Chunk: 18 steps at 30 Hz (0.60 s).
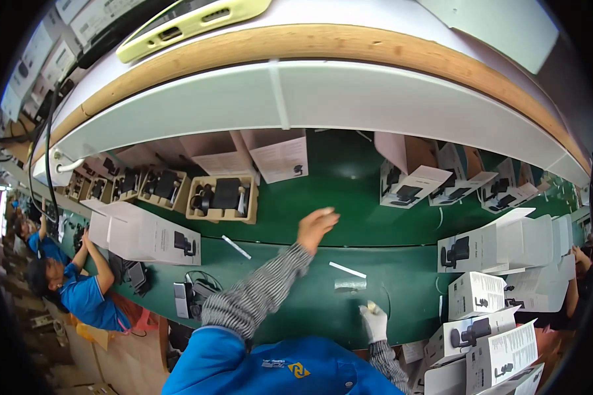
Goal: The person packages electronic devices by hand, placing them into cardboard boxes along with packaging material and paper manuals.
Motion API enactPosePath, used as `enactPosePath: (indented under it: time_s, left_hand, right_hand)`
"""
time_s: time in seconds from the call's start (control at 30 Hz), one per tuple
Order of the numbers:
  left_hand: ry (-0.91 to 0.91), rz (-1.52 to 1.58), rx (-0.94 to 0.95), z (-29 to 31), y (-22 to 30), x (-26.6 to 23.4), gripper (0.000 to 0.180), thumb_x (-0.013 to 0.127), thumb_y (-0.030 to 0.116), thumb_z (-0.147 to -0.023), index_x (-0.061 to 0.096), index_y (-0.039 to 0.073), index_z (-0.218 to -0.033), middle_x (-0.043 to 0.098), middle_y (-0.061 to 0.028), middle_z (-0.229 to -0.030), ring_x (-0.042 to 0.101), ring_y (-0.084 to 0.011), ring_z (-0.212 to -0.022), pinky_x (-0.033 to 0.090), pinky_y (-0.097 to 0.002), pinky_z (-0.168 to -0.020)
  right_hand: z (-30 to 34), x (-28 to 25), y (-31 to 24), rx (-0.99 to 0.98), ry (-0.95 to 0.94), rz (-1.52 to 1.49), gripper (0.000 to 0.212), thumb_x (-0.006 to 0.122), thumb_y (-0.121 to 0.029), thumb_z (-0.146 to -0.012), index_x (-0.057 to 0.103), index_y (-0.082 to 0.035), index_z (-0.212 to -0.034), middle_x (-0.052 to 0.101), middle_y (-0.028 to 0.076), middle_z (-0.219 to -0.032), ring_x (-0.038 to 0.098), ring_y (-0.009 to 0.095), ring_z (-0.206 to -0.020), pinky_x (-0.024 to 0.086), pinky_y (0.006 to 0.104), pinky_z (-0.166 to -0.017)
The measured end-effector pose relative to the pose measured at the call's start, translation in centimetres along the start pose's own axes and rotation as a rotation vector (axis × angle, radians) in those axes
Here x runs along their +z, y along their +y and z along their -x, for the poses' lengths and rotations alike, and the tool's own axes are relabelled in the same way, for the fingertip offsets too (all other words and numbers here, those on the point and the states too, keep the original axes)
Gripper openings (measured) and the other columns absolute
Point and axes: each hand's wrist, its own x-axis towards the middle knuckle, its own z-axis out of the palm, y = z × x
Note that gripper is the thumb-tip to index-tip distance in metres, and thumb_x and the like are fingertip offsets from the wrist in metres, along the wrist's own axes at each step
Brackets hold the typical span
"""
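My left hand (317, 229), bare below a striped sleeve, reaches over the seam in the green table. Its fingers point to the right and look loosely stretched; I see nothing in them. Close to the table's near edge, my right hand (374, 320) wears a white glove with fingertips showing. Its fingers are curled together, and whatever they may hold is hidden. Between the hands lie a white paper strip (348, 270) and a small clear, shiny wrapper piece (350, 285). Another white strip (236, 247) rests left of my left forearm.
Pulp trays (223, 220) with black devices line the far left, beside an open white box (277, 158). A white carton (148, 234) stands left. More cartons (471, 253) crowd the right. A shelf (349, 92) overhangs the far side. A co-worker (85, 289) works at left.
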Motion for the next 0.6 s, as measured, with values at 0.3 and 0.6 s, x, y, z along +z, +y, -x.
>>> enactPosePath:
  time_s: [0.3, 0.6]
  left_hand:
    - [0.462, -0.052, -0.1, 14.3, -8.2, -15.6, 0.017, 0.05, 0.005, -0.082, 0.058, 0.003, -0.097, 0.064, -0.0095, -0.083, 0.06, -0.0139, -0.073, 0.046, -0.0215, -0.067]
    - [0.48, -0.121, 0.09, 15.4, -7.7, -16.4, 0.016, 0.052, 0.005, -0.084, 0.058, -0.001, -0.098, 0.064, -0.0097, -0.082, 0.06, -0.0133, -0.073, 0.046, -0.0212, -0.066]
  right_hand:
    - [-7.4, 20.6, -9.1, -0.23, -0.519, 0.229, 0.042, 0.063, -0.03, -0.074, 0.057, 0.0, -0.102, 0.059, 0.006, -0.078, 0.053, 0.014, -0.067, 0.044, 0.0238, -0.065]
    - [-7.6, 36.5, -14.4, -0.197, -0.343, 0.487, 0.042, 0.07, -0.029, -0.062, 0.058, 0.0, -0.089, 0.062, 0.012, -0.078, 0.057, 0.024, -0.067, 0.046, 0.0281, -0.065]
